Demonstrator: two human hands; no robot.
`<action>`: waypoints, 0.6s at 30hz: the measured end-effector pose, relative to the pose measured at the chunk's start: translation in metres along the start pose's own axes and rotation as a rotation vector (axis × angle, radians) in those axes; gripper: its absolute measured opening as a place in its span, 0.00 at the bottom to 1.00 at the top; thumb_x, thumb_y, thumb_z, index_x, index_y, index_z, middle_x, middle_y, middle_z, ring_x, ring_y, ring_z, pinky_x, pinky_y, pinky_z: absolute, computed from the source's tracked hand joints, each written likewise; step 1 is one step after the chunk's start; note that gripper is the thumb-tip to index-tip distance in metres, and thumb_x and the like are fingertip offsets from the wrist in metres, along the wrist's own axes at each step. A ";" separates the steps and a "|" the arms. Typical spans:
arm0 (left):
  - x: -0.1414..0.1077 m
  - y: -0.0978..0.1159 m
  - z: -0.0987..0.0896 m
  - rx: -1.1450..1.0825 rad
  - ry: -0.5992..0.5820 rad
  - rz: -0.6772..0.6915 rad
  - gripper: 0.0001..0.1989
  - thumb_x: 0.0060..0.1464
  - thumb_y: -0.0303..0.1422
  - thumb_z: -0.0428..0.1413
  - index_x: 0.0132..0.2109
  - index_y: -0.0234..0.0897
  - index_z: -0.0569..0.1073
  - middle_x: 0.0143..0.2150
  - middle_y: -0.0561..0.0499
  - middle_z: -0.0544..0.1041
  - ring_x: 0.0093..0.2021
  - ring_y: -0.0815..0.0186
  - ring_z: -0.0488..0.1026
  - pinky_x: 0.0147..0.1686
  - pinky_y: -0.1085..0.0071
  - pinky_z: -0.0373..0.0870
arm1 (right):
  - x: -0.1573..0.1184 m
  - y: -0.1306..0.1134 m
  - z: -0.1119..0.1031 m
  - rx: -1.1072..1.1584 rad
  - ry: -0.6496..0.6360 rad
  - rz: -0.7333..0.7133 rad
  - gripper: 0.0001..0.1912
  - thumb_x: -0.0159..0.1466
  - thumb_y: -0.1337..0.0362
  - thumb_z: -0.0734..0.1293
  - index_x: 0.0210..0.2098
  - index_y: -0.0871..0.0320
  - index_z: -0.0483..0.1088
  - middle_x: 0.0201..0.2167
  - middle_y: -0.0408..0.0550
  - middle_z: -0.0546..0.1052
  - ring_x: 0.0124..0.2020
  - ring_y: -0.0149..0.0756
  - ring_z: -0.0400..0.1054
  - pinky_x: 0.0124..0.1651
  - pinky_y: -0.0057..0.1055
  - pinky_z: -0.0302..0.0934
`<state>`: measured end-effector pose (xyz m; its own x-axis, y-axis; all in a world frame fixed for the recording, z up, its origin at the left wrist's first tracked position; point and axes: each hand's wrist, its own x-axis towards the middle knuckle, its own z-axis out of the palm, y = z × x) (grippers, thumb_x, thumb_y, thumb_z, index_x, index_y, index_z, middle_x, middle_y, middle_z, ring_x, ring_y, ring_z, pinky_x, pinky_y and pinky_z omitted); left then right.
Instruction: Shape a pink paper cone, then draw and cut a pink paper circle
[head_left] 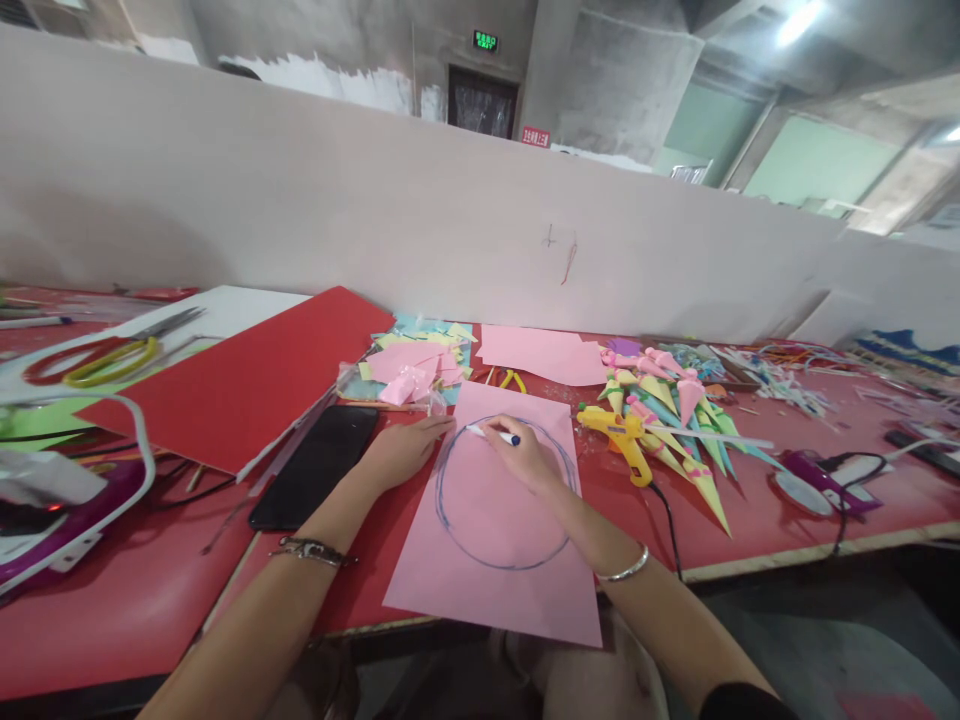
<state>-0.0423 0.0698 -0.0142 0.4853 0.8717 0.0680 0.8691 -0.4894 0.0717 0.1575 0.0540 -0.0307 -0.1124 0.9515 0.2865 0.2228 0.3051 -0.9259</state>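
Note:
A sheet of pink paper (495, 600) lies in front of me, its near edge jutting past the table edge. A large dark-blue circle is drawn on it, with doubled lines at the left and upper right. My right hand (523, 455) is closed around a white marker (495, 434) with a dark-blue end, over the top of the circle. My left hand (409, 450) rests with fingers stretched out at the sheet's upper left edge. Just left of that hand lies a black phone (315, 468).
Right of the sheet are a yellow glue gun (622, 438) with its cord and several paper cones (697, 460). Red card (262, 380) and scissors (112, 360) lie left. Paper scraps (420, 362) sit behind. Power strips (832, 485) flank the table, and a pale partition (450, 230) rises behind.

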 end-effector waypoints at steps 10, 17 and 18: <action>-0.001 0.002 -0.002 0.011 -0.015 0.004 0.24 0.55 0.26 0.39 0.58 0.45 0.61 0.61 0.52 0.63 0.46 0.62 0.73 0.35 0.70 0.70 | -0.007 -0.012 -0.002 0.034 -0.241 -0.033 0.09 0.58 0.61 0.62 0.30 0.58 0.72 0.31 0.44 0.74 0.34 0.32 0.66 0.38 0.27 0.59; 0.000 0.001 -0.002 0.002 -0.031 0.006 0.24 0.55 0.27 0.38 0.58 0.44 0.61 0.61 0.52 0.62 0.50 0.63 0.70 0.42 0.70 0.68 | -0.004 -0.013 -0.012 0.071 -0.652 0.021 0.09 0.57 0.63 0.63 0.27 0.60 0.73 0.24 0.43 0.72 0.28 0.29 0.63 0.31 0.24 0.57; 0.000 0.001 -0.002 -0.001 -0.031 0.009 0.24 0.56 0.27 0.37 0.58 0.43 0.61 0.61 0.52 0.62 0.50 0.62 0.70 0.43 0.69 0.68 | -0.004 -0.013 -0.013 0.082 -0.677 0.029 0.09 0.57 0.64 0.62 0.26 0.61 0.73 0.24 0.43 0.72 0.27 0.29 0.63 0.31 0.24 0.57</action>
<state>-0.0417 0.0692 -0.0121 0.4961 0.8674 0.0379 0.8644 -0.4976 0.0723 0.1678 0.0471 -0.0166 -0.6947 0.7160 0.0684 0.1637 0.2500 -0.9543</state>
